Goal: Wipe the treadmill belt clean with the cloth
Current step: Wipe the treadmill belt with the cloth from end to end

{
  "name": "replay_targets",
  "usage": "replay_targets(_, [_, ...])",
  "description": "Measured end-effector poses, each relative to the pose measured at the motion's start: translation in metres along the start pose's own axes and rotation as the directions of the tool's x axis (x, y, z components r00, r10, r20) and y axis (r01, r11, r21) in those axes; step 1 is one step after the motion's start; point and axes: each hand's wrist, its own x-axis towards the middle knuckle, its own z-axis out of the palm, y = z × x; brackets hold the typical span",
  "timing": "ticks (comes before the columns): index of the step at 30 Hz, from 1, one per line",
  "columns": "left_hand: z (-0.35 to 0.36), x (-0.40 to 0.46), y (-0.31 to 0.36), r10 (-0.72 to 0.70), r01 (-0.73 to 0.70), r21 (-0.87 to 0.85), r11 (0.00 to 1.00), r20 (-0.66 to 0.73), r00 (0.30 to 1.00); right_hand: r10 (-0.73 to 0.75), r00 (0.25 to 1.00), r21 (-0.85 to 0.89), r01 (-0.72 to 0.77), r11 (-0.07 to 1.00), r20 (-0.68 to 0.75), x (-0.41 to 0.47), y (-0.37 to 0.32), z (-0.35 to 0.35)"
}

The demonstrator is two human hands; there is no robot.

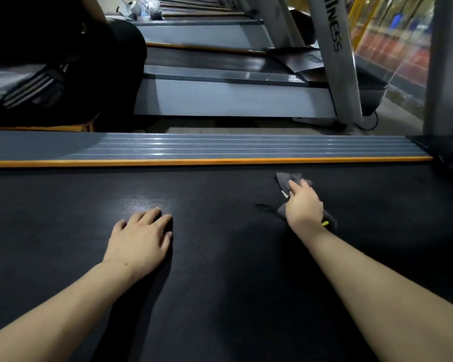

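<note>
**Inspector:** At far left, a seated person in dark clothing sits beyond the rail, with a dark bag with pale stripes beside them. Neither touches your work area.

**Operator:** And my left side?

**Inspector:** Your left hand lies palm down on the treadmill belt, fingers spread and flat. It grips nothing. A pale patch of glare sits on the belt just beyond its fingertips.

**Operator:** The belt itself?

**Inspector:** Black and textured, it fills the lower frame from edge to edge. Along its far edge runs an orange strip, and behind that a ribbed grey side rail.

**Operator:** Where is the cloth?

**Inspector:** The cloth is dark grey and crumpled, lying on the belt right of centre, near the orange strip but apart from it. Your right hand presses down on it, fingers curled over the fabric. Cloth shows beyond your fingertips and again under the heel of the hand. A thin dark cord trails from it to the left, and a small yellow-green tag shows near your wrist.

**Operator:** Anything further right?

**Inspector:** A neighbouring treadmill stands beyond the rail, its silver upright bearing lettering that is partly cut off. At far right, a second silver post rises at the head of your own machine.
</note>
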Motion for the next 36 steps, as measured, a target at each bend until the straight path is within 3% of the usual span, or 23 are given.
replay_targets(3, [-0.003, 0.005, -0.005, 0.006, -0.007, 0.006, 1.0, 0.038, 0.999, -0.067, 0.998, 0.003, 0.067, 0.998, -0.021, -0.023, -0.07, 0.018])
replay_targets(5, [-0.004, 0.006, -0.006, 0.003, -0.003, 0.007, 1.0, 0.044, 0.999, -0.252, 0.968, 0.011, 0.252, 0.968, 0.003, -0.058, -0.13, 0.041])
replay_targets(7, [-0.006, 0.007, -0.006, 0.011, -0.012, 0.024, 1.0, 0.039, 0.999, -0.513, 0.857, 0.103, 0.506, 0.856, 0.049, -0.098, -0.177, 0.056])
replay_targets(9, [-0.007, 0.007, -0.006, 0.01, -0.011, 0.02, 1.0, 0.051, 0.999, -0.657, 0.744, 0.216, 0.626, 0.749, 0.123, -0.106, -0.179, 0.057])
replay_targets(10, [-0.008, 0.006, -0.006, 0.007, -0.008, 0.014, 1.0, 0.057, 0.998, -0.654, 0.742, 0.236, 0.616, 0.752, 0.147, -0.097, -0.163, 0.052])
replay_targets(12, [-0.005, 0.002, -0.006, 0.011, -0.011, 0.003, 1.0, 0.065, 0.998, -0.553, 0.82, 0.199, 0.523, 0.829, 0.149, -0.072, -0.113, 0.037])
replay_targets(14, [-0.003, -0.004, -0.004, 0.009, -0.008, -0.016, 1.0, 0.063, 0.998, -0.364, 0.928, 0.132, 0.353, 0.926, 0.078, -0.042, -0.055, 0.013])
replay_targets(17, [0.001, -0.009, -0.003, 0.035, -0.035, 0.012, 0.999, 0.01, 0.999, -0.102, 0.994, 0.07, 0.1, 0.993, 0.024, -0.021, 0.009, -0.021])
replay_targets(19, [0.0, -0.008, -0.002, 0.05, -0.05, 0.027, 0.998, -0.005, 0.999, -0.008, 1.0, 0.016, 0.007, 1.0, 0.029, -0.027, 0.003, -0.018])
replay_targets(21, [0.001, -0.006, -0.003, 0.062, -0.062, 0.039, 0.997, 0.005, 0.998, -0.006, 1.0, -0.019, 0.007, 1.0, 0.013, -0.047, -0.037, 0.001])
replay_targets(22, [0.001, -0.004, -0.004, 0.061, -0.061, 0.045, 0.997, 0.011, 0.998, -0.049, 0.998, -0.009, 0.05, 0.999, 0.025, -0.059, -0.065, 0.012])
replay_targets(24, [0.0, -0.001, -0.005, 0.044, -0.045, 0.054, 0.998, 0.014, 0.999, -0.276, 0.96, 0.035, 0.274, 0.961, 0.053, -0.089, -0.122, 0.036])
replay_targets(26, [-0.001, -0.002, -0.003, 0.026, -0.026, 0.056, 0.998, 0.007, 1.0, -0.553, 0.827, 0.135, 0.539, 0.832, 0.105, -0.115, -0.157, 0.038])
replay_targets(28, [0.0, -0.006, 0.002, -0.006, 0.005, 0.027, 1.0, 0.031, 1.0, -0.683, 0.719, 0.217, 0.652, 0.726, 0.126, -0.114, -0.146, 0.027])
replay_targets(30, [0.004, -0.01, 0.005, -0.028, 0.028, 0.011, 1.0, 0.05, 0.998, -0.626, 0.77, 0.219, 0.593, 0.775, 0.129, -0.096, -0.099, 0.016])
replay_targets(33, [0.003, -0.013, 0.01, -0.01, 0.009, 0.029, 1.0, 0.014, 1.0, -0.314, 0.947, 0.169, 0.299, 0.939, 0.073, -0.055, -0.008, -0.016])
replay_targets(36, [0.005, -0.013, 0.015, 0.06, -0.06, 0.038, 0.997, 0.001, 0.998, -0.033, 0.998, 0.094, 0.028, 0.995, 0.058, -0.045, 0.034, -0.042])
